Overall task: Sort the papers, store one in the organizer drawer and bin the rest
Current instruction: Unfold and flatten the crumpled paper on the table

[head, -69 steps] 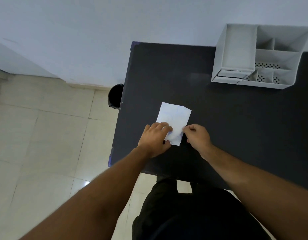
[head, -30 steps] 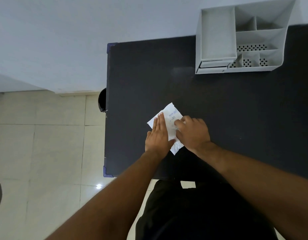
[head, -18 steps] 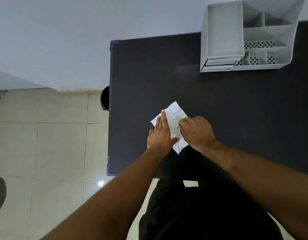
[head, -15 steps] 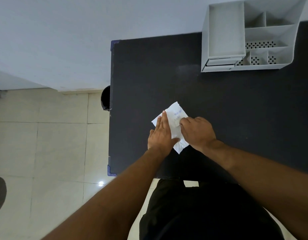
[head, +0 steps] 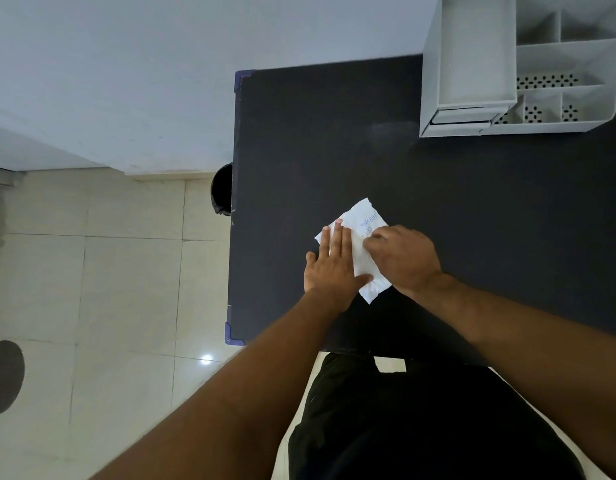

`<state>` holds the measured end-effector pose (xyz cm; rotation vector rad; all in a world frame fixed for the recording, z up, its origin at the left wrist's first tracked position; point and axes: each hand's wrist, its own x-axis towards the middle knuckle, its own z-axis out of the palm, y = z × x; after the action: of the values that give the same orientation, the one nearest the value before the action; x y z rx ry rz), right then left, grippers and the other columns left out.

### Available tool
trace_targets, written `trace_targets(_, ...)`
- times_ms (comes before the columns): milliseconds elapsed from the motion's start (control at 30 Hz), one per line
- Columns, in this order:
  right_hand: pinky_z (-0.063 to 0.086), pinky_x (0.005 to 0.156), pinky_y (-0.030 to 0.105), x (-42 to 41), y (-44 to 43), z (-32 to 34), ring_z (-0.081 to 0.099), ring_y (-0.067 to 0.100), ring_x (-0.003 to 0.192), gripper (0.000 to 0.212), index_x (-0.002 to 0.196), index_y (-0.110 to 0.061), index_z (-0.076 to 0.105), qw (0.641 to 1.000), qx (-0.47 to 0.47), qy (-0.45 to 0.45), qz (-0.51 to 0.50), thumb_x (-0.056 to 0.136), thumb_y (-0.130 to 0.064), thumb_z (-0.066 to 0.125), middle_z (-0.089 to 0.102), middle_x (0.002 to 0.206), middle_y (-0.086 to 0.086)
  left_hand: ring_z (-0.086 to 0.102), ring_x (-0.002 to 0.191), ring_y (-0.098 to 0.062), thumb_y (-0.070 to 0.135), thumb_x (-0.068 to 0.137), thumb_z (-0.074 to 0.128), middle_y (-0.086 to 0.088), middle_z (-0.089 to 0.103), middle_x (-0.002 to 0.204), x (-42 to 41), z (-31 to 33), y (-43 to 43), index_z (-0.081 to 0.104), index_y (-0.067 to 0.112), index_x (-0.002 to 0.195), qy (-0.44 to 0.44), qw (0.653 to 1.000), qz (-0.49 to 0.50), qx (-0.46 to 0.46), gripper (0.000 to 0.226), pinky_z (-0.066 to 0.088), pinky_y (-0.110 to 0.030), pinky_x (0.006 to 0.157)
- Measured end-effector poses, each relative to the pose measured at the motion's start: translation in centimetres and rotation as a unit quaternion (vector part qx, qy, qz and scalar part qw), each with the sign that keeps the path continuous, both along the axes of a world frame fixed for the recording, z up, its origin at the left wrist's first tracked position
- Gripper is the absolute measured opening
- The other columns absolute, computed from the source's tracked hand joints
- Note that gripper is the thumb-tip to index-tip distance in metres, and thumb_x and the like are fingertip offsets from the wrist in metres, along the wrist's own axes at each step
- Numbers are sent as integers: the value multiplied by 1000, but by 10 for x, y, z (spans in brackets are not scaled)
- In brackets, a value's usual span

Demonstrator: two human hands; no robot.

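Note:
A white crumpled paper (head: 363, 249) with blue print lies tilted on the black table (head: 472, 209). My left hand (head: 330, 268) rests flat on its left part, fingers straight and together. My right hand (head: 401, 256) presses on its right part with bent fingers, fingertips near the blue print. The white desk organizer (head: 472, 77) stands at the table's far right; its small drawer (head: 460, 116) at the front left looks shut. A black bin (head: 222, 188) stands on the floor by the table's left edge, half hidden.
The table's left edge with blue corner caps (head: 233, 336) runs close to my left hand. Beige tiled floor (head: 92, 271) lies to the left, with a dark round mark (head: 3, 375) on it. A pale wall (head: 126, 81) is behind.
The paper has turned from straight to tilted and its blue-printed side shows. Both hands now press on it. Over the last half second almost nothing has moved.

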<state>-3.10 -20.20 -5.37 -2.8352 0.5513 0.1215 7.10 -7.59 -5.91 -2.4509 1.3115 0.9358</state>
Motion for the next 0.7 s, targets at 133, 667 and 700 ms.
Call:
trace_targets(133,55,57,35,0,9,-1,68,24,73,2,93,-21,69,992,58,33,-103,91,-21,68,71,90,-1,-14,154,-28,68,96,39,-3,-24,166,1,1,0,-15,11,158,-3,1000,-3,-3,99,24,-54,117)
trace_targets(667,52,72,32,0,-6,15,66,20,85,16,109,-15,63,912,216,-77,-342,102,-24,52,71,98,1,-17,153,-27,63,89,60,-5,-21,167,16,9,-1,-18,11,157,7,1000,-12,24,115,19,-55,120)
trace_targets(700,51,72,30,-1,-9,16,65,17,85,16,109,-16,65,899,238,-84,-357,102,-24,53,70,98,-1,-17,153,-28,63,89,61,-6,-20,167,16,10,-3,-17,10,157,7,1000,-10,25,116,19,-55,120)
